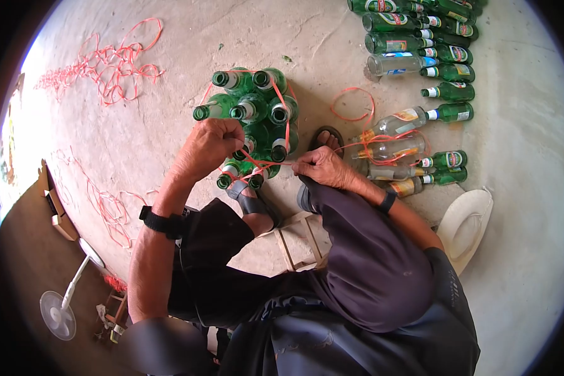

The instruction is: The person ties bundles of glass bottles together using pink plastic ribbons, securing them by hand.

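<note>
A cluster of several green glass bottles (250, 106) stands upright on the floor in front of me, necks up. Red plastic string (286, 128) runs around and across the bottles and crosses over itself at the near side. My left hand (216, 143) is closed on the string at the cluster's near left, its fingers bent over the bottle necks. Just right of the cluster, my right hand (323, 168) pinches the same string, which stretches between both hands. From my right hand the string trails right over clear bottles (391, 148) lying on the floor.
Several green bottles (451, 91) lie in rows at the right. Loose red string (116, 69) is heaped at the far left, with more string (109, 207) below. A pale hat (467, 222) lies near my right elbow, and a white fan (58, 314) stands lower left.
</note>
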The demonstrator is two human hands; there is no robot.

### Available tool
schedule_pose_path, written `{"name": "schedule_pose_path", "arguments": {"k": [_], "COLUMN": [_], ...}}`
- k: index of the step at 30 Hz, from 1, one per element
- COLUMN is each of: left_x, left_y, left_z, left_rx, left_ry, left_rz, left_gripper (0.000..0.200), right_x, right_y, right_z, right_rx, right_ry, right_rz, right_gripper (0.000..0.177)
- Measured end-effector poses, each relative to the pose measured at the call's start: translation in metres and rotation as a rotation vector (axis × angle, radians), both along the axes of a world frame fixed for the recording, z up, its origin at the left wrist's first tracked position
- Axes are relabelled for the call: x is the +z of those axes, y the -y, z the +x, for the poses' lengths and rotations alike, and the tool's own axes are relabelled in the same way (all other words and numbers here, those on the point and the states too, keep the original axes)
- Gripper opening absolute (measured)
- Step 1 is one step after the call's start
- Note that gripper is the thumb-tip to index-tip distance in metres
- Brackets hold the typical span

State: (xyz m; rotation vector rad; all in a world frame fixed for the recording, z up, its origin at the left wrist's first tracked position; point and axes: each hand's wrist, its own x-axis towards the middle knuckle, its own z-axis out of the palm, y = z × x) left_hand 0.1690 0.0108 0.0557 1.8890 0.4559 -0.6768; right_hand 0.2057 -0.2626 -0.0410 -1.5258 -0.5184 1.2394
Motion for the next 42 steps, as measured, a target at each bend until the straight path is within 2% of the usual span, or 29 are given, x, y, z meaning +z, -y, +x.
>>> {"name": "schedule_pose_path", "arguments": {"k": [5,7,8,11,13,14,17,20,22,25,26,28,34,36,39,42], "left_x": [-0.001,-0.003,-0.003,0.012,0.022,0.024,0.025,0.016,0.011,0.010,0.010,0.009,-0.013,-0.015,-0.017,-0.016], "left_y": [-0.002,-0.006,-0.007,-0.006,-0.004,-0.002,0.000,-0.003,-0.006,-0.002,0.000,0.004,0.006,0.004,0.004,0.002], "left_z": [-0.001,0.000,-0.001,0.008,0.013,0.013,0.010,0.004,0.001,0.000,-0.001,-0.003,-0.004,-0.003,-0.004,-0.005], "left_rx": [0.010,0.000,0.002,-0.014,-0.169,-0.168,-0.196,-0.210,-0.262,-0.297,-0.298,-0.163,-0.199,-0.175,-0.161,-0.202], "left_ry": [0.005,0.091,0.091,-0.039,-0.158,-0.160,-0.109,0.020,0.277,0.336,0.335,0.312,0.382,0.342,0.319,0.361], "left_rz": [-0.015,-0.172,-0.171,-0.131,0.071,0.071,0.131,0.152,0.120,0.162,0.160,0.124,0.303,0.266,0.226,0.224], "left_gripper": [0.008,0.009,0.009,0.014,0.018,0.018,0.022,0.018,0.012,0.008,0.008,0.007,0.005,0.004,0.005,0.007], "right_x": [-0.003,-0.003,-0.003,-0.003,-0.003,-0.003,-0.005,-0.003,0.001,0.003,0.000,0.001,-0.005,-0.011,-0.018,-0.014], "right_y": [0.001,0.001,0.000,-0.001,-0.001,-0.001,-0.001,-0.001,-0.002,-0.002,-0.002,-0.003,-0.002,0.000,0.004,0.003], "right_z": [0.002,0.002,0.001,0.001,0.001,0.001,-0.001,0.000,0.000,-0.001,-0.001,0.000,-0.003,-0.006,0.002,0.007], "right_rx": [0.043,0.055,0.029,0.003,0.005,0.006,-0.001,0.018,0.043,0.027,0.047,0.068,0.107,0.029,0.081,0.106], "right_ry": [0.026,0.014,0.016,0.026,0.031,0.022,0.007,0.014,0.026,0.078,0.076,0.071,0.154,0.020,-0.096,-0.054], "right_rz": [-0.033,-0.041,-0.033,-0.038,-0.049,-0.048,-0.033,-0.024,-0.027,0.008,-0.004,-0.016,-0.046,0.006,-0.034,-0.011], "right_gripper": [0.026,0.024,0.026,0.029,0.029,0.029,0.028,0.027,0.027,0.026,0.025,0.025,0.023,0.024,0.026,0.030]}}
